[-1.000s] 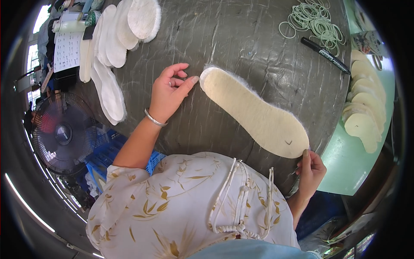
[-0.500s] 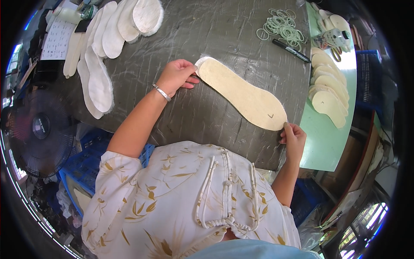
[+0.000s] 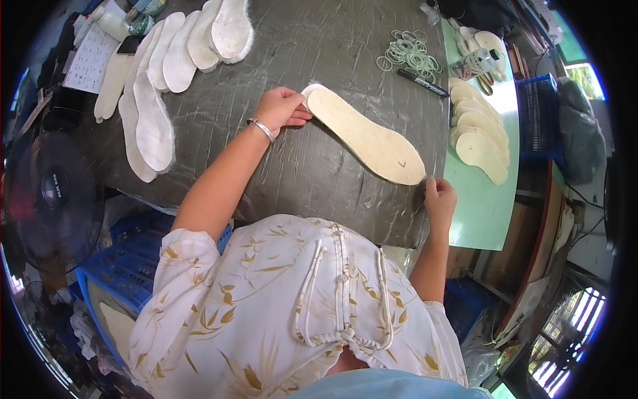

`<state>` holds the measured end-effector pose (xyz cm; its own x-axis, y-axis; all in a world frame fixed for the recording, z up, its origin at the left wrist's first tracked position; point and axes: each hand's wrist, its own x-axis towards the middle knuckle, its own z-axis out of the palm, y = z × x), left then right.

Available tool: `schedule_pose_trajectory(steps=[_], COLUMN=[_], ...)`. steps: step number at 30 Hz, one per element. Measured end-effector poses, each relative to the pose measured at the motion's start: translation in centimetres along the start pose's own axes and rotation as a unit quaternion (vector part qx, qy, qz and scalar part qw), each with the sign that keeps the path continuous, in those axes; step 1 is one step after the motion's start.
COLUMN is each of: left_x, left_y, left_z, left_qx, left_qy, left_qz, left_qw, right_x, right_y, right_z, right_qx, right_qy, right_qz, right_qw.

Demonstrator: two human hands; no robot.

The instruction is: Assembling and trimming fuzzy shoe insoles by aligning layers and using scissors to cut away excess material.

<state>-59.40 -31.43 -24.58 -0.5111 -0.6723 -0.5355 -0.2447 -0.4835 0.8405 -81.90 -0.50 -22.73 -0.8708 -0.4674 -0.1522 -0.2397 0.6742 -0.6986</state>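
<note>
Near the bench's (image 3: 279,173) front edge your left hand (image 3: 279,110) presses curled fingers on the tan insole's (image 3: 365,133) heel end; your right hand (image 3: 440,196) pinches its toe end

An insole (image 3: 369,136) lies slantwise on the counter (image 3: 299,173), its heel end toward the near right edge. The left grip (image 3: 282,110) rests on its far end; the right grip (image 3: 440,196) sits at the counter's near right edge, just beside the heel. A row of insoles (image 3: 159,100) runs along the far left corner. Rubber bands (image 3: 410,52) and a marker (image 3: 423,83) lie toward the far right corner. Right of the counter, a board (image 3: 478,213) carries a stack of insoles (image 3: 477,130). A fan (image 3: 50,199) stands off the left edge.
</note>
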Motion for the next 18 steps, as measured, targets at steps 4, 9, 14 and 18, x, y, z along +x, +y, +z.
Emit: schedule_pose_trajectory(steps=[4,9,14,18], left_x=[-0.5,-0.7,-0.3,-0.5], left_y=[0.1,-0.1,-1.2,-1.3], left_z=[-0.1,-0.6,-0.2,-0.7], left_qx=[-0.013,-0.032,-0.052,-0.067], left_qy=[-0.003,0.017,0.024,0.005], left_qz=[0.016,0.044,0.089,0.070], left_qw=[1.000,0.998,0.994,0.995], right_x=[-1.5,-0.3,1.7,1.7], right_y=[-4.2,-11.3,-14.1,-14.2], right_z=[2.0,8.7,13.0,14.0], right_qx=[-0.074,-0.046,-0.110,-0.079], right_qy=[0.081,-0.085,-0.193,-0.196], right_qz=[-0.287,-0.396,-0.368,-0.326], right_qw=[0.952,0.913,0.903,0.921])
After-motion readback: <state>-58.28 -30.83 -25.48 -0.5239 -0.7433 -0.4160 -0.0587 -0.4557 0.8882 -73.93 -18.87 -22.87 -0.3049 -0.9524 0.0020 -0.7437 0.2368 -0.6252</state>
